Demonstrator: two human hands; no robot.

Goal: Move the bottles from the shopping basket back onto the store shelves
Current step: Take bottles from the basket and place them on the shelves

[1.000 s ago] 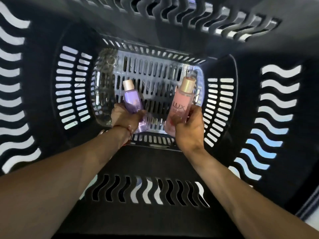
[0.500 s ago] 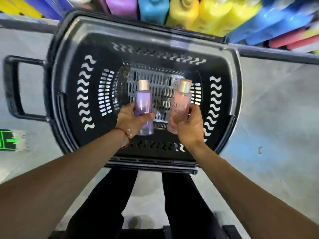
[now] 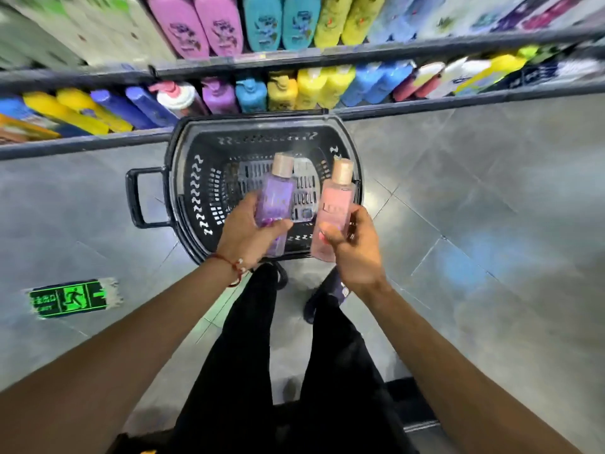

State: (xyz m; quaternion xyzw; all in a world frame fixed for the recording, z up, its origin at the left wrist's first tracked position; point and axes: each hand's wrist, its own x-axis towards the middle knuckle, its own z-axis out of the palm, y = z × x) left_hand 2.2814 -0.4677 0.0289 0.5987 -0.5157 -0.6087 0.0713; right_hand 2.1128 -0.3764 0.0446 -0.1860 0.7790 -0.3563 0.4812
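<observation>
L hand (image 3: 244, 232) grips the purple bottle (image 3: 274, 199), R hand (image 3: 355, 247) grips the pink bottle (image 3: 334, 213), both held upright above the black basket (image 3: 193, 191) on the floor. Shelves (image 3: 294, 57) w/ colorful bottles sit right behind it.

From my screen the aisle is brightly and evenly lit from above. The grey floor (image 3: 491, 198) shows a soft bluish sheen at right, a hazy reflection of that light. Motion blur smears the shelf bottles (image 3: 311, 88), worst at the top corners, and softens the labels on the purple bottle (image 3: 274, 198) and pink bottle (image 3: 335, 204). The wide lens bows the shelf rail (image 3: 425, 50) and stretches the forearms (image 3: 114, 355) at the lower edge. The basket (image 3: 196, 178) interior reads dark.
</observation>
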